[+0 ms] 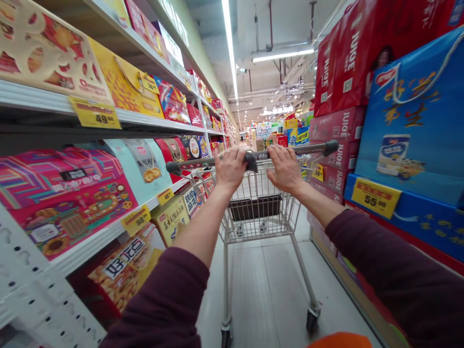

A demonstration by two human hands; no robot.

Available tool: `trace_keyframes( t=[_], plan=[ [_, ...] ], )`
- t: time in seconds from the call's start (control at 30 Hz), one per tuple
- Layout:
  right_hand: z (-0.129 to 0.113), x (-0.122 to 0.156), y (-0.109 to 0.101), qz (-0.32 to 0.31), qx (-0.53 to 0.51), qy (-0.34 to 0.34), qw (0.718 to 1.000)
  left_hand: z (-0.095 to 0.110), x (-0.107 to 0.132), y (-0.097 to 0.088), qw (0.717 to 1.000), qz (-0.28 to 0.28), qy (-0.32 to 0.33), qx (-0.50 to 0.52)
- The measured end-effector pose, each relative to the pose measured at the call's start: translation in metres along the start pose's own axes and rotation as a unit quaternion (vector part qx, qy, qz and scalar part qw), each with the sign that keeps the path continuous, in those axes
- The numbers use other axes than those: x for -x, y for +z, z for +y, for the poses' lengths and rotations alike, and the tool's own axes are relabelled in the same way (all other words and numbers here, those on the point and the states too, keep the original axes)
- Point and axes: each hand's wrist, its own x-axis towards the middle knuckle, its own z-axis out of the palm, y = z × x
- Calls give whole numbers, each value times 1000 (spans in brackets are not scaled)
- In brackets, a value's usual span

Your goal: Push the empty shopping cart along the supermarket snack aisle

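A metal wire shopping cart (259, 238) stands in front of me, with a dark panel (255, 208) at its near side. Its grey handle (315, 149) runs across the view, tilted up toward the right. My left hand (230, 169) is closed around the handle just left of a dark grey knob-like fitting (251, 162) at its middle. To the right of that fitting, my right hand (285, 166) also rests closed over the bar, its thumb hanging below. Both arms reach forward in dark purple sleeves. Through the wires, no goods can be made out in the basket.
Shelves of boxed snacks (65, 198) with yellow price tags (96, 113) line the left. On the right rise stacked red cartons (342, 63) and blue gift boxes (413, 116), close to the cart. Pale floor tiles (253, 295) run down the narrow aisle. Something orange (340, 340) shows at the bottom edge.
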Motion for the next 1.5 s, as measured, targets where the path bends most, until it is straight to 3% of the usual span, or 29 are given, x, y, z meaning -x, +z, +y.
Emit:
trace_keyframes(
  t=[0.17,0.3,0.43,0.67,0.8,0.93,1.0,1.13,1.33,1.43,1.5],
  plan=[
    [-5,2,1,7,27,12,1000,-76,24,-19,998,24,-52,-29],
    [-9,2,3,9,30,24,999,-107,31,-28,991,57,-113,-33],
    [-11,1,5,8,30,28,999,-100,26,-23,985,80,-153,-24],
    [-11,2,8,36,20,35,999,-57,15,-6,998,30,-60,-10],
    [-8,2,5,19,29,21,999,-77,21,-13,999,24,-47,-8],
    [-12,2,3,9,28,28,999,-112,32,-30,995,36,-93,-29],
    [-16,2,4,6,26,33,999,-119,36,-34,993,36,-109,-38],
    [-23,2,5,9,26,34,999,-107,36,-31,989,41,-133,-41],
    [-23,3,7,-1,49,32,998,-78,26,-15,991,61,-115,-19],
    [-22,3,6,-18,60,34,997,-82,22,-8,990,80,-115,-4],
    [-21,3,6,-22,62,32,997,-93,23,-6,994,78,-80,7]
  ],
)
